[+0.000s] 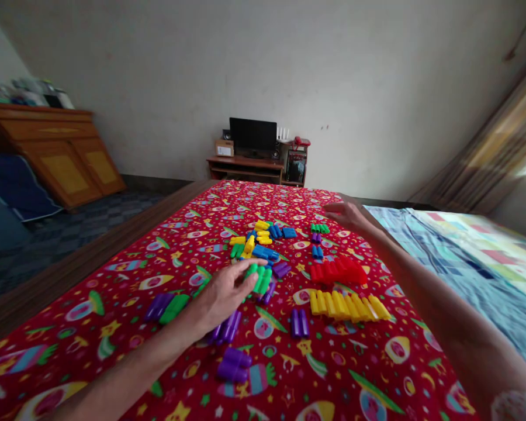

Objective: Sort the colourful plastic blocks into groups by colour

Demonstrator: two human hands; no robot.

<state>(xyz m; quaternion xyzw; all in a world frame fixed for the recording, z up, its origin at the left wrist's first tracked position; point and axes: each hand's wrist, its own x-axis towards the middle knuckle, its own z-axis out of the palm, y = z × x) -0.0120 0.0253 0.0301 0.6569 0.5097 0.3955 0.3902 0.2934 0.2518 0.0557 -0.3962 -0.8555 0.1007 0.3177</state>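
Note:
My left hand is closed on a green plastic building block, held between thumb and fingers over the middle of the cloth. Close by it lie purple blocks, blue blocks and yellow blocks in a loose heap. My right hand is at the far right of the cloth with fingers stretched out, holding nothing, just beyond a small group of green blocks. Below that group come a purple block, a blue block, a red row and a yellow row.
A red patterned cloth covers the table. More purple blocks and a green block lie nearer and to the left. A bed adjoins on the right. A monitor and a wooden cabinet stand beyond.

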